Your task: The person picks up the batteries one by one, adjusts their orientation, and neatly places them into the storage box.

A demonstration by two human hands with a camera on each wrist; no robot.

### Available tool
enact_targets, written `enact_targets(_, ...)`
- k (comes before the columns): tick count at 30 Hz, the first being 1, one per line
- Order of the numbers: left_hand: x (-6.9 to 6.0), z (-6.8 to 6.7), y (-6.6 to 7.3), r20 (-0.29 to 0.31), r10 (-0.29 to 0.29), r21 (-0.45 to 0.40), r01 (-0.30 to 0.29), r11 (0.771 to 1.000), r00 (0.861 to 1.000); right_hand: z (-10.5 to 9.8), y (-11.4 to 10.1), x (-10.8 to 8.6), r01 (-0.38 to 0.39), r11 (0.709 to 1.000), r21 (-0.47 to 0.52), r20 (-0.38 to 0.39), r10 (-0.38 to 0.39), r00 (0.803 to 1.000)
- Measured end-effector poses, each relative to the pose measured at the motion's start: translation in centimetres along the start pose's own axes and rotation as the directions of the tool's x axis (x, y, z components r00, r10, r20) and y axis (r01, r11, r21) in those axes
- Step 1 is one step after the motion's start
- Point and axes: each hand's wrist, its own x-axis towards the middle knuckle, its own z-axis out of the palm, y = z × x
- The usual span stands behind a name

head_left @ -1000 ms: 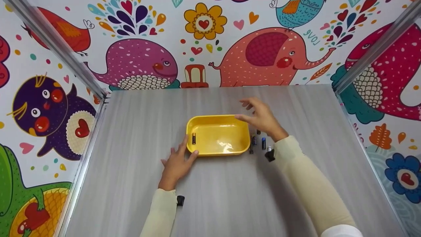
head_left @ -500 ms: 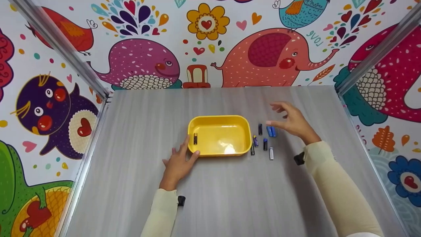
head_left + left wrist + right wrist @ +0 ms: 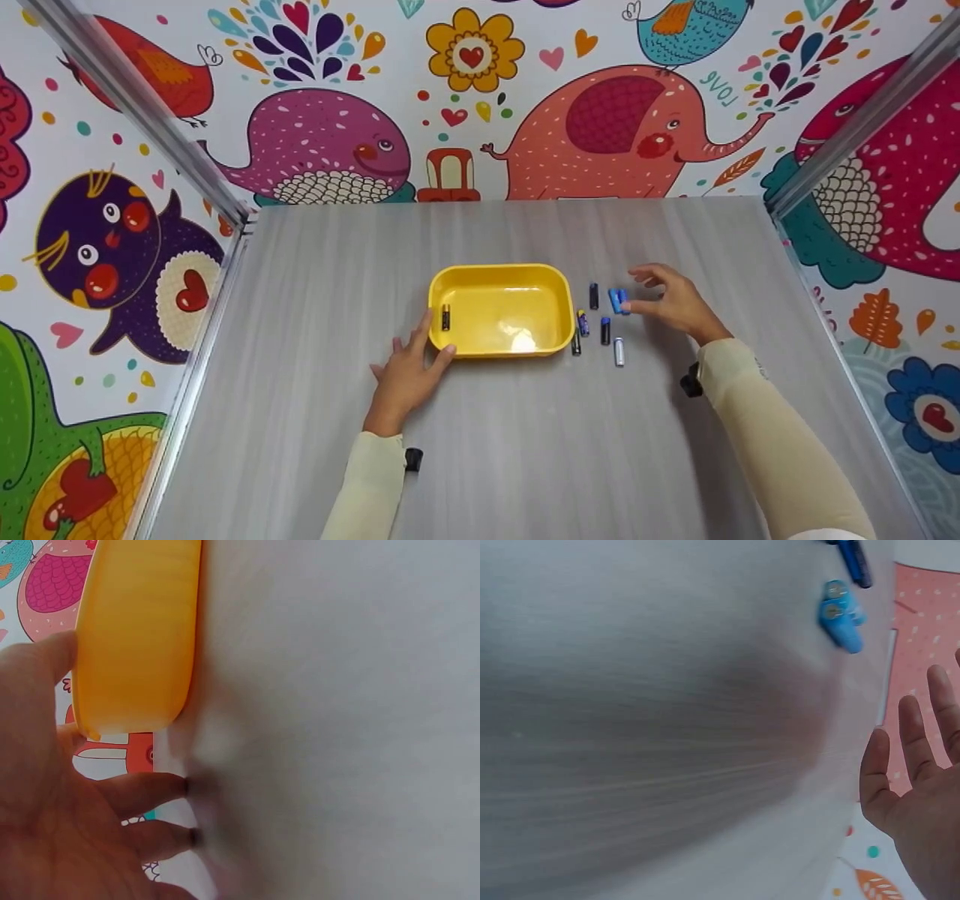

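A yellow tray [image 3: 501,351] rests on the table, with one dark battery [image 3: 445,317] inside at its left end. My left hand [image 3: 406,379] touches the tray's lower left corner with spread fingers; the left wrist view shows thumb and a finger against the yellow wall [image 3: 139,637]. Two light blue batteries [image 3: 616,300] lie side by side just left of my right hand [image 3: 677,306], whose fingers are parted and hold nothing. In the right wrist view, the blue pair [image 3: 841,619] lies apart from the hand [image 3: 922,787].
More batteries lie right of the tray: a black one [image 3: 594,295], a dark one with a blue end [image 3: 605,331], a silver one [image 3: 619,352], and two [image 3: 583,322] close to the tray's right wall. A patterned wall [image 3: 337,142] stands behind the grey table [image 3: 300,300].
My right hand has moved from above the tray's right end rightward, then slightly down beside the blue batteries. My left hand has stayed at the tray's corner.
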Motion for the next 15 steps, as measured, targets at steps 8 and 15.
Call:
enact_targets(8, -0.1, -0.2, 0.2, 0.002, 0.0, -0.003, 0.0, 1.0, 1.0, 0.6, 1.9, 0.5, -0.088, 0.996, 0.01, 0.064, 0.087, 0.994)
enact_targets(15, 0.0, -0.1, 0.2, 0.01, -0.013, 0.008, 0.013, 1.0, 1.0, 1.2, 3.0, 0.8, -0.112, 0.994, -0.019, 0.081, 0.113, 0.99)
